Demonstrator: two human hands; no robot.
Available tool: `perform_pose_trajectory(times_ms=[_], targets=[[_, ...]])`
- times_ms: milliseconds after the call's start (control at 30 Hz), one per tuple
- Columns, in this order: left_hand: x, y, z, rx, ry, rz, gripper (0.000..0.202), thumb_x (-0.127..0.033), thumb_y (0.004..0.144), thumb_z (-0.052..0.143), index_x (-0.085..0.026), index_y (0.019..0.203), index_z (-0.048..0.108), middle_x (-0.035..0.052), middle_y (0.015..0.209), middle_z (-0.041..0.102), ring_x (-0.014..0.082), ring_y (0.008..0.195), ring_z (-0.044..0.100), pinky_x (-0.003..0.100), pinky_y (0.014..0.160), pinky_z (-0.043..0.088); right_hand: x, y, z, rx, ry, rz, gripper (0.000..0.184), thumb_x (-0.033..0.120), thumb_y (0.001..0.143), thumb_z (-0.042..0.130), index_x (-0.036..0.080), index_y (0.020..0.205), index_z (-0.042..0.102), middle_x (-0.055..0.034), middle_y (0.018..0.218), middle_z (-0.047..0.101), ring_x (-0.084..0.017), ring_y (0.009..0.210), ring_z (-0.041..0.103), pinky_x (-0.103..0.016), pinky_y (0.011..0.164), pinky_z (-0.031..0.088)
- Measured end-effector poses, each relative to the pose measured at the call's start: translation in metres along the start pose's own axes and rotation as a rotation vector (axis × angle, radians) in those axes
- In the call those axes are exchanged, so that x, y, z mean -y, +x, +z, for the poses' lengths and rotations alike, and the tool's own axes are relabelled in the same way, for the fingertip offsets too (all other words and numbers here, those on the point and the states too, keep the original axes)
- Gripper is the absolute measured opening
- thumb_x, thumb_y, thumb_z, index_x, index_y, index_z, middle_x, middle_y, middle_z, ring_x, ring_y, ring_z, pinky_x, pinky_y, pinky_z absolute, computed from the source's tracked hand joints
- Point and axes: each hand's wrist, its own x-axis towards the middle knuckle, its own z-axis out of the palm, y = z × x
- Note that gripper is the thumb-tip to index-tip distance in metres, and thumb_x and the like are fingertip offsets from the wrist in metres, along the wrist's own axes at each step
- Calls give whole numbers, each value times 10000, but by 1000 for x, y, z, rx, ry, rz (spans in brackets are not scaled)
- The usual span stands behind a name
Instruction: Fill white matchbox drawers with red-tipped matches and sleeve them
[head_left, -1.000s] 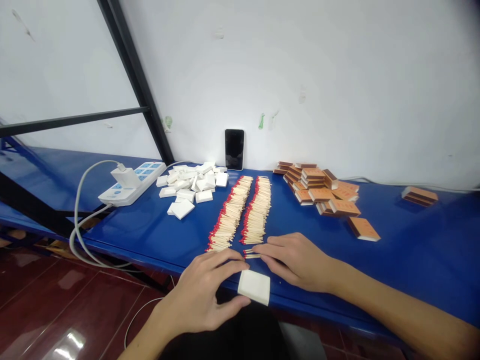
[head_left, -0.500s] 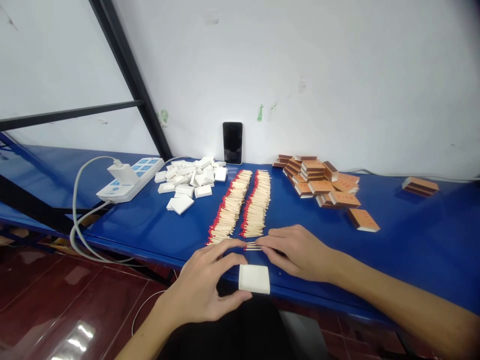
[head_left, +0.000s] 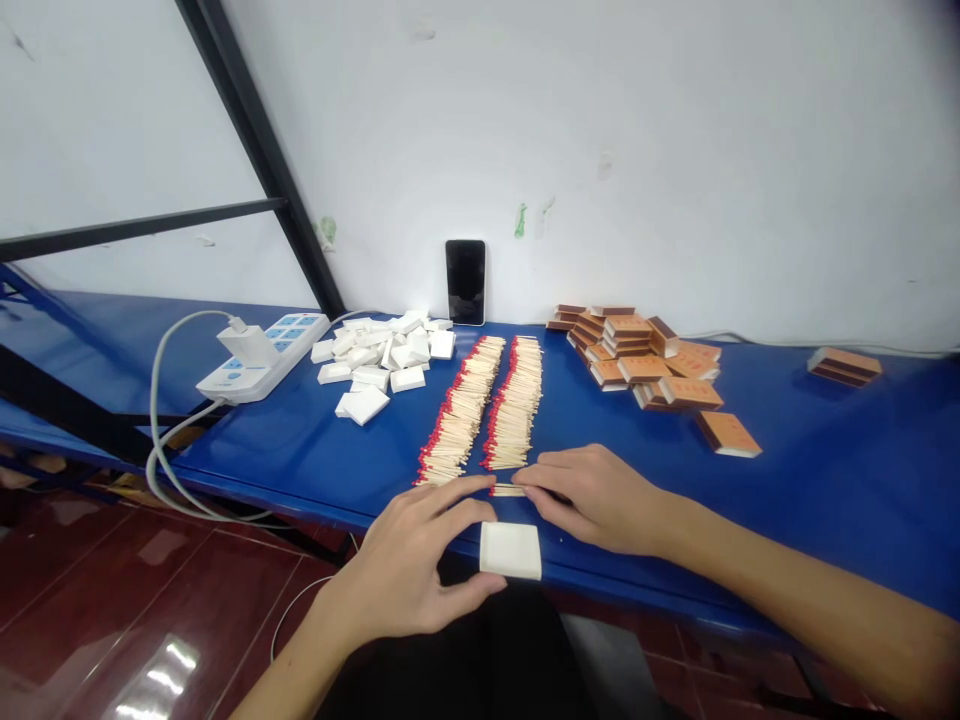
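Observation:
Between the thumb and a finger of my left hand (head_left: 420,555) is a white matchbox tray (head_left: 511,551), held at the table's front edge; its inside looks bare. The left index fingertip reaches to the red heads of a few matches (head_left: 507,491) lying just beyond the tray. My right hand (head_left: 592,497) has its thumb and index finger closed on the stick ends of those matches. Past the hands, two long rows of matches, the left row (head_left: 461,415) and the right row (head_left: 514,405), run away from me with red heads to the left.
White trays (head_left: 375,352) are heaped at the back left, near a power strip (head_left: 262,360) with a plugged charger and cable. A phone (head_left: 466,283) leans on the wall. Orange-brown matchbox sleeves (head_left: 637,365) are piled at the back right, with a few lying farther right (head_left: 844,366).
The few matches at my fingertips are bunched closer together. Both hands and the tray stay almost in place; the whole view has shifted slightly.

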Motion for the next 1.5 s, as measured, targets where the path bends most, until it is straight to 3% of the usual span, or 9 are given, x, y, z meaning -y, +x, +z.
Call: perform_pose_trajectory(times_ms=[133, 333, 800, 1500], targets=[[1, -1, 0, -5, -2, 2, 358, -396, 812, 729, -262, 1133, 641, 68, 1407, 614, 295, 1223, 635, 411, 982, 533, -1, 0, 2, -1, 11, -18, 308, 261, 1042, 410, 186, 1031, 709, -30, 794, 684, -142, 667, 608, -260, 616, 384], [1, -2, 1, -12, -2, 11, 348, -402, 828, 717, -274, 1140, 629, 63, 1462, 565, 300, 1267, 602, 425, 991, 521, -2, -2, 4, -31, 23, 44, 314, 268, 1032, 428, 180, 1225, 659, -55, 877, 714, -182, 785, 670, -278, 705, 459], [-1, -1, 1, 5, -18, -10, 354, -404, 827, 721, -277, 1144, 625, 48, 1453, 574, 300, 1258, 607, 435, 987, 516, -3, -2, 5, -9, 28, 39, 340, 263, 1029, 427, 172, 1289, 627, -75, 954, 728, -206, 857, 691, -311, 768, 498], [1, 1, 2, -23, -11, 2, 348, -397, 830, 714, -278, 1141, 615, 52, 1440, 576, 294, 1258, 601, 420, 986, 511, 1, 1, 1, 18, 20, 51, 320, 259, 1026, 428, 190, 1203, 684, -65, 889, 717, -196, 803, 677, -288, 716, 463]])
